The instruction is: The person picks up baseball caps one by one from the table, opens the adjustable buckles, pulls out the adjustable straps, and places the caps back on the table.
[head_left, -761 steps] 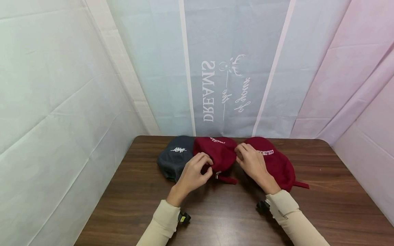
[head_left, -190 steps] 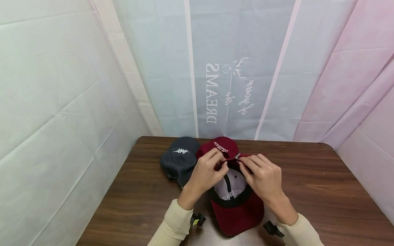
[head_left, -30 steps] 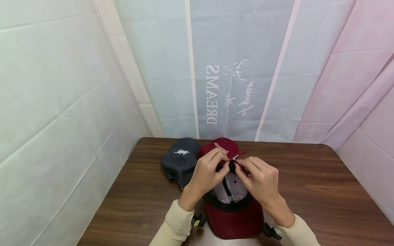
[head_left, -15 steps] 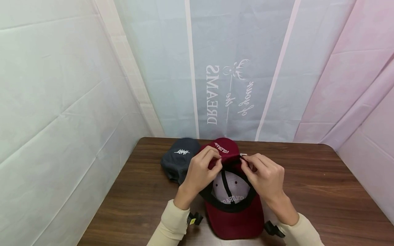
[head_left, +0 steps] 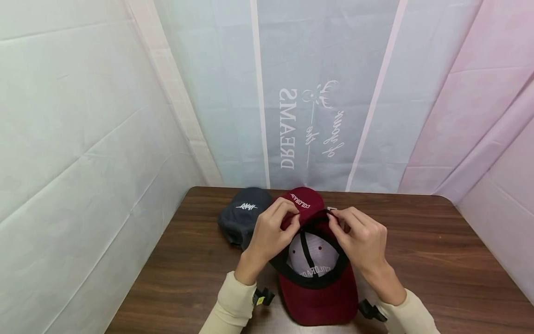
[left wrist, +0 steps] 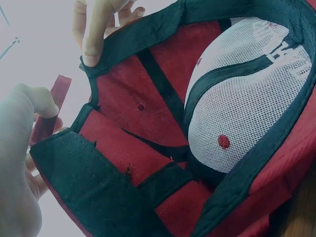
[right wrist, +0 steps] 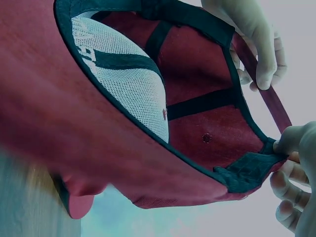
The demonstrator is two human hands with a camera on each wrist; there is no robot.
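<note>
A maroon baseball cap (head_left: 319,304) is tipped with its hollow inside up and its brim toward me. Its grey mesh lining (left wrist: 237,108) and dark sweatband show. My left hand (head_left: 271,229) pinches the cap's narrow maroon back strap (left wrist: 52,108) between thumb and fingers. On the other side of the back opening, my right hand (head_left: 360,236) pinches the band edge, beside a small metal buckle (head_left: 331,208). In the right wrist view the strap (right wrist: 269,101) stretches from the left hand toward the right fingertips; whether it touches them is unclear.
Behind the held cap lies a second maroon cap (head_left: 302,197) with white lettering. A dark grey cap (head_left: 244,215) sits left of it, partly behind the left hand. The brown wooden table (head_left: 450,260) ends at a pale printed cloth backdrop (head_left: 317,116).
Earlier the held cap lay crown up at the right; now it is turned over before me. Over the last second my hands moved apart, and the strap tail no longer sticks out past the buckle.
</note>
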